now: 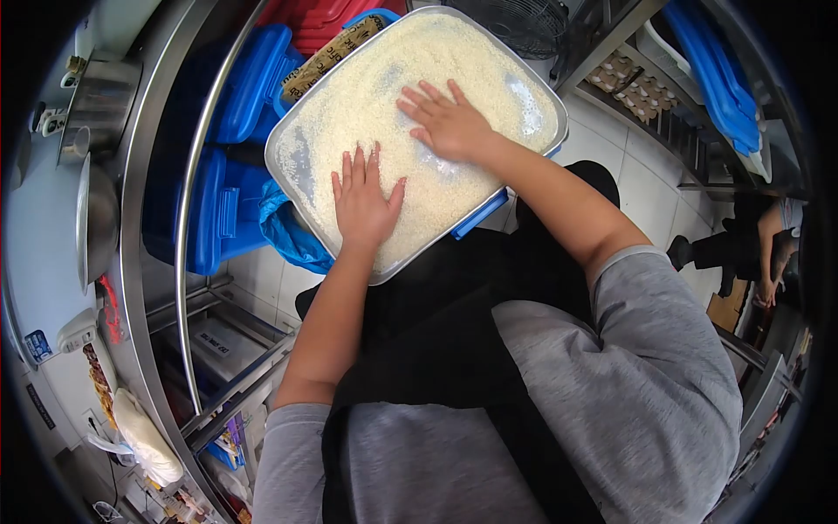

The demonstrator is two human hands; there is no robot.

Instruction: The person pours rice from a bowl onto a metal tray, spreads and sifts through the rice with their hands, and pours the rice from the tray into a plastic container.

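- My left hand (365, 208) and right hand (449, 125) lie palm down, fingers spread, gripping nothing, on the grains (423, 205) in the tray (529, 105).
- I seem to be spreading; evening out calls for light sweeps toward the bare left and right corners.
- A blue bag (301, 237) crowds the tray's near left edge; a fan (522, 26) stands beyond its far right edge.

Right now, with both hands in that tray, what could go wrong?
Pale grains lie close to the rim of the tray, so a wide sweep by the left hand or right hand might spill some. What supports the tray is mostly hidden; if it is unsteady, uneven pressing could tip it.
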